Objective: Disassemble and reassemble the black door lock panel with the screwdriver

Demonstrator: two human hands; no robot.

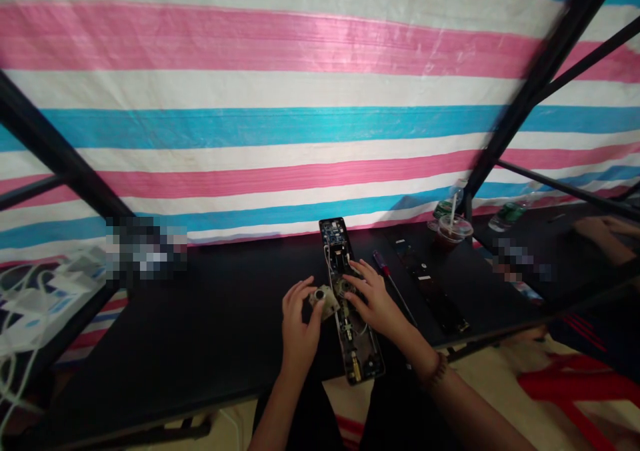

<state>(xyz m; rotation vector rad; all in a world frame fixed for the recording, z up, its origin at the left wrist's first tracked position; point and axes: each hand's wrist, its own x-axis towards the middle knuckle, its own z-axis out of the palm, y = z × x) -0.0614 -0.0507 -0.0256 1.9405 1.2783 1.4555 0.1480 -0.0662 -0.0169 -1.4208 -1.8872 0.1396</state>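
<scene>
A long, narrow dark device housing, looking like an opened electronic door lock, lies lengthwise before me with its inside showing. Its far end holds a circuit board, and white wires run along it. Just left of the housing, my left hand pinches a pale plate with a dark round centre between thumb and fingers. My right hand reaches over the middle of the housing, its fingertips bent around a round metal part. A brass-coloured cylinder sits in the near end.
Right of the housing lie a screwdriver and a long black panel. Behind them stand a drink cup with straw and a bottle. White cables crowd the left. Another person's hand rests at far right, above a red stool.
</scene>
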